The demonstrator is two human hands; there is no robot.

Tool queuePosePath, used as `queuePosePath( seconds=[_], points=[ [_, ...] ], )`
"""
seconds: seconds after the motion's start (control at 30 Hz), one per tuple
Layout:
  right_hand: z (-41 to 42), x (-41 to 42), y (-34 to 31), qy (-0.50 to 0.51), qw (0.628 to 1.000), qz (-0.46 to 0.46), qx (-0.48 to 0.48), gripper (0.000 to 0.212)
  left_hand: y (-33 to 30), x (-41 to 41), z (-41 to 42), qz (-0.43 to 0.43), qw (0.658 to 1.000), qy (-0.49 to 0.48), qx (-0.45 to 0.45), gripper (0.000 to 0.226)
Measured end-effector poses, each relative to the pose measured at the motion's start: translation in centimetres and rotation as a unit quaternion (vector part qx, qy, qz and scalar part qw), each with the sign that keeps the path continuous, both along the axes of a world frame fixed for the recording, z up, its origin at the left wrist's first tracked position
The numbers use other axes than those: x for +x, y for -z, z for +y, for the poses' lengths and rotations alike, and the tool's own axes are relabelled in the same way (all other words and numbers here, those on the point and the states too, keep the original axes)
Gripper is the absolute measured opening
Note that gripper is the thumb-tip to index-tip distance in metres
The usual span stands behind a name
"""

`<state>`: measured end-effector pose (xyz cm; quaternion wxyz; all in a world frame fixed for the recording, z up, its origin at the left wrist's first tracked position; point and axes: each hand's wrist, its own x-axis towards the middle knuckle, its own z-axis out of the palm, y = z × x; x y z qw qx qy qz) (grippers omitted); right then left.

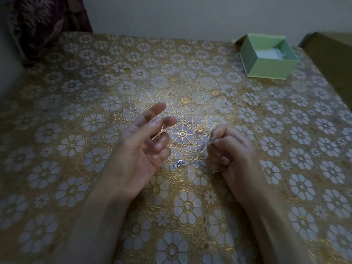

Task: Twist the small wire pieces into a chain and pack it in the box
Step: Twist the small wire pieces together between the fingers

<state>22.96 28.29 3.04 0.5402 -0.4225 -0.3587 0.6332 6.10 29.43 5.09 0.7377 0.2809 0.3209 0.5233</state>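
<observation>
Your left hand (141, 141) pinches a copper chain (159, 132); your right hand (226, 149) grasps a silver chain (190, 161) (green box (266, 69) apart).

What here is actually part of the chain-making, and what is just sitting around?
Part of the job:
- copper twisted wire, held in the left hand
- silvery chain piece, gripped by the right hand
- open green box

Just there:
- flowered tablecloth
- dark patterned cloth
- brown cardboard box

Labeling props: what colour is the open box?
Pale green box, far right on the table; head view, the only one.
</observation>
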Motion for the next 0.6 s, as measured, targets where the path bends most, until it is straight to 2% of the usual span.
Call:
queuePosePath(
  seconds=[0.17, 0.4, 0.5, 0.6],
  points=[
    [-0.07, 0.06, 0.14, -0.006, 0.999, -0.039, 0.018, 0.016, -0.01, -0.27, -0.03, 0.008, 0.999, 0.027, 0.037, 0.041],
    [-0.16, -0.10, 0.18, -0.012, 0.989, -0.139, 0.043, 0.006, -0.29, -0.52, -0.01, 0.030, 0.998, -0.017, 0.059, 0.047],
    [-0.29, -0.29, -0.10, -0.012, 0.978, -0.195, 0.068, 0.011, -0.46, -0.75, 0.02, 0.028, 0.997, -0.044, 0.051, 0.044],
    [-0.38, -0.47, -0.19, -0.014, 0.976, -0.206, 0.074, 0.011, -0.46, -0.92, 0.00, 0.022, 0.997, -0.058, 0.046, 0.036]
  ],
)
